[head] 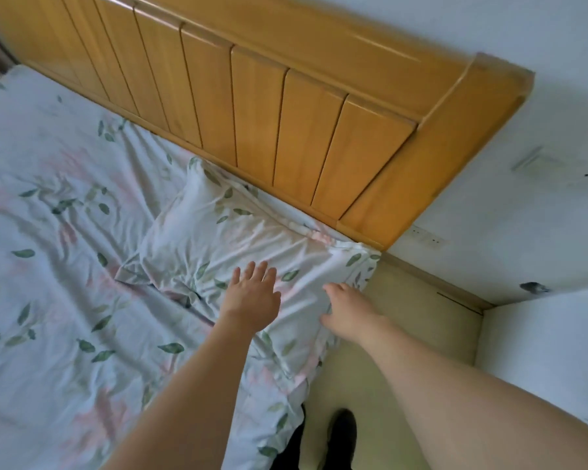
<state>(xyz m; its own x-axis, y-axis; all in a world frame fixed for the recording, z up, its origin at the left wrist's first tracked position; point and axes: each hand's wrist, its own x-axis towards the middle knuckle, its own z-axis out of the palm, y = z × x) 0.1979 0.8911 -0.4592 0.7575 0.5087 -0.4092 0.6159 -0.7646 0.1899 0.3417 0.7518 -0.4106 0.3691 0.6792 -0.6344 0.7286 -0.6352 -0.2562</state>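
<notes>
Left hand (252,296) spread flat on the pillow (224,232), right hand (347,308) pinching its edge; my tug could slide it off the bed (48,300).

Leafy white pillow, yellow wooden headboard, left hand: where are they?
Leafy white pillow (238,232), head view, its top face.
Yellow wooden headboard (306,137), head view, a middle slat.
Left hand (252,296), head view, its back.

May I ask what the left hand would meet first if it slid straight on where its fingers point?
Likely the orange wooden slatted headboard, after crossing the white leaf-printed pillow the left hand rests on.
</notes>
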